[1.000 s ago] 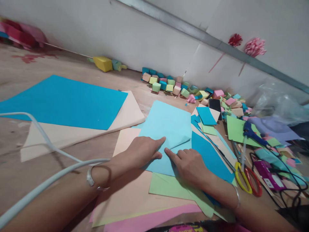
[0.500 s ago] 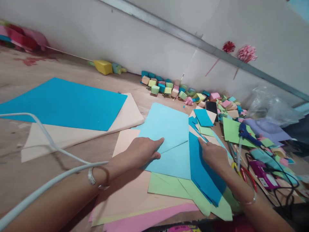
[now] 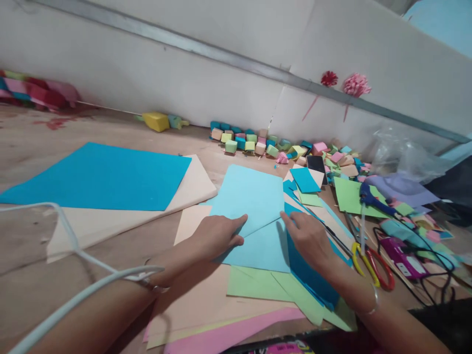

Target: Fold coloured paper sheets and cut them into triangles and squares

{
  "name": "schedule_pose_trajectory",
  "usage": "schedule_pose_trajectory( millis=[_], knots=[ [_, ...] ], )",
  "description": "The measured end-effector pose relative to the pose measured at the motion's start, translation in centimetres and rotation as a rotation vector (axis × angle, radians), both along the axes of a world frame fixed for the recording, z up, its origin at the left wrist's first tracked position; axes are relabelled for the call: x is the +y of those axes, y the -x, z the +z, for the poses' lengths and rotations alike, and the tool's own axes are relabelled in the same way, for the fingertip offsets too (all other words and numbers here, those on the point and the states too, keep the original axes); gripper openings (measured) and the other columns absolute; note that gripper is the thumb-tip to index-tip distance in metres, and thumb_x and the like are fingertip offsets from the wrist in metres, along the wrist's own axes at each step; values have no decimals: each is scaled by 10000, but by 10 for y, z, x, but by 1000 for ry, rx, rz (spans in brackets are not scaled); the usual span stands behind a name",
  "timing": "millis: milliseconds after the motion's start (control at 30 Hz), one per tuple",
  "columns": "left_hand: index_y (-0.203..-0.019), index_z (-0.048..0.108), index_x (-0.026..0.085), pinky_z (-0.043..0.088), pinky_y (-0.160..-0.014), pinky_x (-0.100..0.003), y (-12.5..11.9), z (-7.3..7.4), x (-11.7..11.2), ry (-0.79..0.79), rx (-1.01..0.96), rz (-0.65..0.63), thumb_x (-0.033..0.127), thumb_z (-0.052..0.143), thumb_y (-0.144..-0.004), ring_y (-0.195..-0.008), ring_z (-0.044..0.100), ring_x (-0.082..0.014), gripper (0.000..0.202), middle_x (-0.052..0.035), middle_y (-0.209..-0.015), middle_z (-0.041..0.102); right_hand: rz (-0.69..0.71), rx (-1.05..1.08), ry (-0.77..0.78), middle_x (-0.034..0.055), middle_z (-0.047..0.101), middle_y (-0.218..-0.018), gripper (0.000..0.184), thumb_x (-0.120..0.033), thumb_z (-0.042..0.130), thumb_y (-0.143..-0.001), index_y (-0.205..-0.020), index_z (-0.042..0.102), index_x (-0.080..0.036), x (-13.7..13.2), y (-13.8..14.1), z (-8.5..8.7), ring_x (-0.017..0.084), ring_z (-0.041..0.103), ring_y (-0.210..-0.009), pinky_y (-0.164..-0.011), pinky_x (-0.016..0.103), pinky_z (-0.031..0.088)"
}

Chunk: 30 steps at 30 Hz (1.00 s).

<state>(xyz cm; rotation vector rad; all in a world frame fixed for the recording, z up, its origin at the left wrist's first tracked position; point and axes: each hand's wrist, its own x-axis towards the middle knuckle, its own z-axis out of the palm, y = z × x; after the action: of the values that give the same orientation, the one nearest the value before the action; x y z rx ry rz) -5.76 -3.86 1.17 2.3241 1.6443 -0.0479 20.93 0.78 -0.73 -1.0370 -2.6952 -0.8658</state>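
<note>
A light blue paper sheet [image 3: 254,191] lies before me, with a slanting edge or crease across its lower half. My left hand [image 3: 216,237] rests on its left side, index finger stretched out and thumb apart, holding nothing. At the sheet's right edge, my right hand [image 3: 308,238] touches near the upper end of the slanting line with its extended index finger; its other fingers are partly hidden. Beneath that hand are darker blue sheets [image 3: 313,280]. Green paper [image 3: 254,282] and peach paper [image 3: 199,305] lie under the light blue sheet.
A large blue sheet [image 3: 110,177] lies left, with a white cable [image 3: 70,231] crossing in front. Scissors [image 3: 372,265], a glue gun [image 3: 376,199] and a purple device [image 3: 401,255] are at right. Small paper blocks [image 3: 250,142] and a phone [image 3: 316,167] are by the wall.
My right hand has moved left from the darker blue sheets to the light blue sheet's edge. The left hand stays on the sheet. The view has shifted slightly.
</note>
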Motion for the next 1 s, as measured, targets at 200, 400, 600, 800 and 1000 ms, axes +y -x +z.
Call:
schedule_pose_trajectory(
  millis=[200, 400, 600, 800, 1000],
  knots=[
    [-1275, 575, 258, 404, -562, -253, 1, 0, -4, -40, -65, -12, 416, 551, -901, -697, 660, -218, 407, -54, -801, 728, 192, -14, 22, 70, 580, -677, 262, 9, 412, -868, -842, 648, -102, 10, 41, -8, 174, 477, -626, -576, 323, 235],
    [-1251, 596, 213, 506, -783, -313, 30, 4, -5, -289, -361, -41, 165, 390, -938, -927, 642, -185, 378, -86, -1029, 707, 213, 61, 41, 50, 563, -649, 269, 27, 433, -839, -707, 600, -137, 17, 32, -7, 150, 469, -624, -579, 306, 242],
    [-1352, 489, 223, 482, -935, -446, 40, 4, -18, -322, -312, -305, 95, 508, -836, -1186, 529, -258, 531, -134, -1347, 539, 331, 278, 45, 65, 658, -804, 221, -58, 456, -919, -897, 659, -143, -5, 7, -2, 150, 564, -769, -659, 282, 364],
    [-1154, 582, 192, 501, -759, -372, 17, -18, -28, -418, -416, -233, 71, 515, -838, -889, 599, -214, 344, -94, -1004, 666, 394, 364, 144, 88, 677, -903, 202, -77, 469, -921, -968, 656, -137, -18, 6, -9, 179, 573, -876, -725, 304, 407],
    [-1064, 582, 175, 499, -735, -371, 14, -28, -32, -432, -465, -188, 26, 487, -836, -867, 587, -219, 288, -101, -975, 667, 261, 307, 315, 95, 622, -845, 187, -127, 475, -907, -944, 657, -140, -14, 4, -9, 210, 507, -820, -716, 355, 349]
  ],
)
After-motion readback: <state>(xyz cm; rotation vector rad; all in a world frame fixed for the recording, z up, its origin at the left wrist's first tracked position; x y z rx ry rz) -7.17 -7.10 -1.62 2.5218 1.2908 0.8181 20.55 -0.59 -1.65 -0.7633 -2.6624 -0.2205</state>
